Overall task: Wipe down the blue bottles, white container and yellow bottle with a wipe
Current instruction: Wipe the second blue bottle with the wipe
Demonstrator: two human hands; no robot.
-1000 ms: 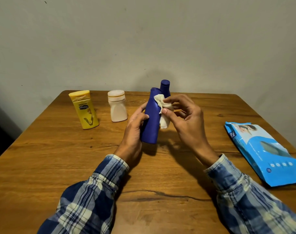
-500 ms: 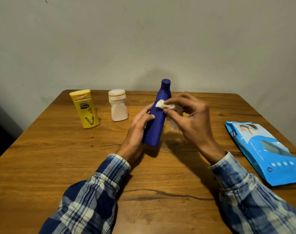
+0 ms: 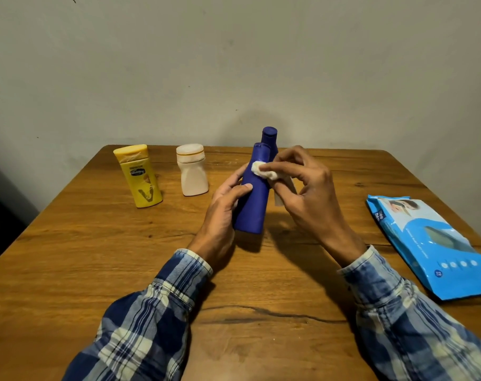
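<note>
Head view: your left hand [image 3: 222, 213] grips the tall dark-blue plastic bottle [image 3: 254, 207] low on its body, axis near upright; your right hand [image 3: 308, 193] pinches the crumpled white wipe [image 3: 260, 169] against its neck, so stroke downward

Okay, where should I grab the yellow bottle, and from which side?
Grip the yellow bottle round its middle, below the cap, probably from the front or left: it stands upright with broad flat faces, and the white container stands beside it on the right.
</note>
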